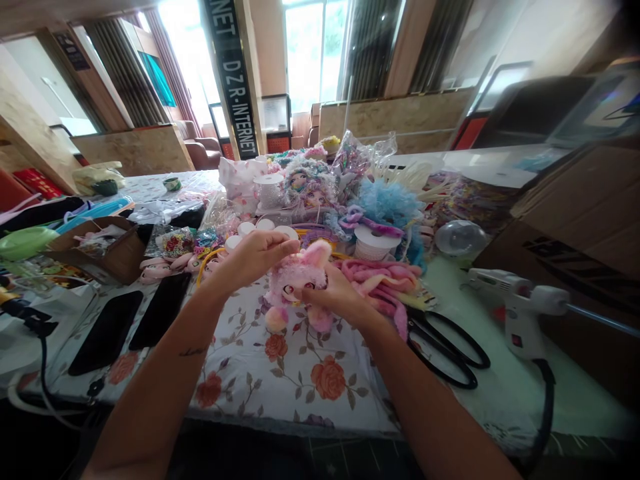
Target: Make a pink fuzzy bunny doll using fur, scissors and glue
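A pink fluffy doll head (283,275) with large printed eyes, pointed ears and pompoms hanging below is held up over the floral tablecloth. My right hand (336,293) is wrapped round its right side, the thumb lying across the face below the eyes. At the top left of the doll, my left hand (270,252) is closed in a pinch near the ear. Whatever lies between those fingertips is too small to make out. Pink fuzzy stems (385,277) lie just right of the doll, and white spools (375,243) stand behind it.
Black-handled scissors (450,350) and a hot glue gun (520,307) lie at the right, by a large cardboard box (575,253). Two dark phones (107,330) rest at the left near a small open carton (117,250). Blue fluffy material (387,203) and bagged supplies pile up behind.
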Available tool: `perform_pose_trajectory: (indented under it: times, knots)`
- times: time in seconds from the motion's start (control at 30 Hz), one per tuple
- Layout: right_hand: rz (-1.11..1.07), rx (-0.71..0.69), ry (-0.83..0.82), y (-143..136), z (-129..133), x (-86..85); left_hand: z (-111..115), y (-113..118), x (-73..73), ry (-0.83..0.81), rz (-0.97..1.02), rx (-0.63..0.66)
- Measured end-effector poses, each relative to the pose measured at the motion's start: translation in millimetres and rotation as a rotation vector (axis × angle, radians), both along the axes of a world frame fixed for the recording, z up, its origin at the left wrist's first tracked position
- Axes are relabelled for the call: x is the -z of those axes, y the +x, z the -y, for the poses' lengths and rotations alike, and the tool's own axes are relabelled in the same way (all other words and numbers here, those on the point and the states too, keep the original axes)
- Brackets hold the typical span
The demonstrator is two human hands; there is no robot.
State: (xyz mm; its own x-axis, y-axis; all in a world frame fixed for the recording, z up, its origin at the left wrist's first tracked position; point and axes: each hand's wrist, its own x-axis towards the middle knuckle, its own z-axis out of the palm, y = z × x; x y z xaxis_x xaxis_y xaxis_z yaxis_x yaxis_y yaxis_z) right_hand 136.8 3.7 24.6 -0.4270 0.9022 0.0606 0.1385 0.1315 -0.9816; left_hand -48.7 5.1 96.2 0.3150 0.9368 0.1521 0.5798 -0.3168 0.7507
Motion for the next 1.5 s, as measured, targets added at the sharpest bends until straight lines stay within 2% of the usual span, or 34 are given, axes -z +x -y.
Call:
perform_pose_trajectory:
  times: [0.17,0.33,0.5,0.6,0.8,1.1,1.2,1.3,1.4,1.5]
  knots:
    - [0.011,0.009,-0.002,-1,0,-0.4,-4,2,6.9,-0.022,0.008,0.011]
    - [0.014,0.044,0.001,0,0,1.6,-9,1,15.7,-0.047,0.119,0.054]
    - [0.019,0.049,0.004,-1,-1,1.5,-11,2,22.3,0.008,0.147,0.009]
    - [0.026,0.05,-0.006,-1,-1,0.1,-10,2,20.0,0.02,0.102,-0.021]
    - [-0.007,0.026,0.008,1,0,-1.0,-2,2,7.2,-0.054,0.116,-0.015]
    - [-0.033,0.054,-0.013,-1,-2,4.8,-9,3,13.2,-0.07,0.056,-0.041]
    - [-0.062,0.061,0.0,-1,0,1.3,-5,0,13.9,0.089,0.06,-0.023]
    - [-0.075,0.096,0.02,-1,1,-0.2,6,0,20.2,0.45,0.03,-0.129]
    - [-0.094,0.107,0.044,-1,0,1.9,15,3,31.5,0.762,-0.091,-0.223]
    - [-0.096,0.108,0.034,-3,-1,4.1,18,6,42.6,0.878,-0.189,-0.193]
